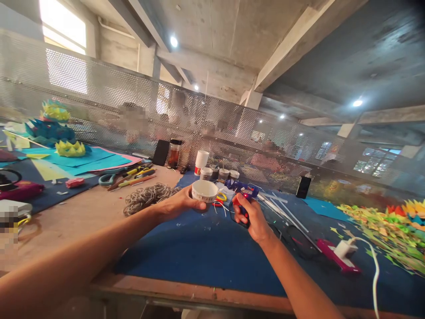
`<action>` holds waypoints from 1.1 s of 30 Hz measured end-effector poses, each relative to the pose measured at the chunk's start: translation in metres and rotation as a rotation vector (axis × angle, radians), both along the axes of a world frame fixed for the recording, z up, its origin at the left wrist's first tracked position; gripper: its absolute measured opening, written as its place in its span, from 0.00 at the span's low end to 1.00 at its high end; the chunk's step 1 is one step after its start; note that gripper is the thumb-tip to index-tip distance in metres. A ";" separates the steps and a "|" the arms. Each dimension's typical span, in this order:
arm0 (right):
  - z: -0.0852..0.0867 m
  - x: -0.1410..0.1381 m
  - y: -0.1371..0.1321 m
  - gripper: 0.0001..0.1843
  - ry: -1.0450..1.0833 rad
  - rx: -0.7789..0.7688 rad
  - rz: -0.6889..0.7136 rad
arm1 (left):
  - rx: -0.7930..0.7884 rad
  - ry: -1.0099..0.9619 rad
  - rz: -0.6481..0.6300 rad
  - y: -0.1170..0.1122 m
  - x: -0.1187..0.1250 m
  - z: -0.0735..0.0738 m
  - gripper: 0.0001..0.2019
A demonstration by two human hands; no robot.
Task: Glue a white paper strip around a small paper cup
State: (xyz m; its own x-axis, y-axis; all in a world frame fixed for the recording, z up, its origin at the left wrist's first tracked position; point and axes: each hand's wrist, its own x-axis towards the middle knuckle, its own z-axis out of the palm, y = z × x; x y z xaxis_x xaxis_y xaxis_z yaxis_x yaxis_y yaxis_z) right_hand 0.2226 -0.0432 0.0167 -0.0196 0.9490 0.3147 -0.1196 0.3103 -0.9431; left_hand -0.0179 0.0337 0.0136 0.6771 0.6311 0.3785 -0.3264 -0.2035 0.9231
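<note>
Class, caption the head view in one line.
Left hand holds a cup; right hand grips a glue gun.

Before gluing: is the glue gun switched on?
On, it seems: a red light glows on the blue glue gun held in the right hand.

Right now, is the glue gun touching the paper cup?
Apart. Head view shows a gap between the glue gun in the right hand and the paper cup in the left hand.

Glue gun (244,191) grip hidden in right hand (250,217) — nozzle unclear.
</note>
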 end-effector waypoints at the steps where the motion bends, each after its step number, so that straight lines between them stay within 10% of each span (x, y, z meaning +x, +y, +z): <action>1: 0.000 -0.001 0.000 0.18 0.012 -0.011 0.012 | -0.005 0.001 -0.005 -0.001 0.000 0.001 0.32; 15: -0.007 -0.005 0.001 0.19 0.118 -0.127 0.176 | 0.020 0.006 -0.094 -0.007 0.000 0.005 0.32; 33: -0.001 -0.003 -0.003 0.21 -0.058 -0.071 0.065 | 0.013 0.022 -0.086 -0.003 -0.002 0.000 0.37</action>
State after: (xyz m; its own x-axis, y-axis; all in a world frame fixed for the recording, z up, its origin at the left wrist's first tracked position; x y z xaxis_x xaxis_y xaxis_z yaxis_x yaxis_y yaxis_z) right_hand 0.2199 -0.0464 0.0156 -0.0983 0.9649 0.2434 -0.0820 0.2359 -0.9683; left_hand -0.0199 0.0308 0.0139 0.7368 0.5652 0.3709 -0.3230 -0.1877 0.9276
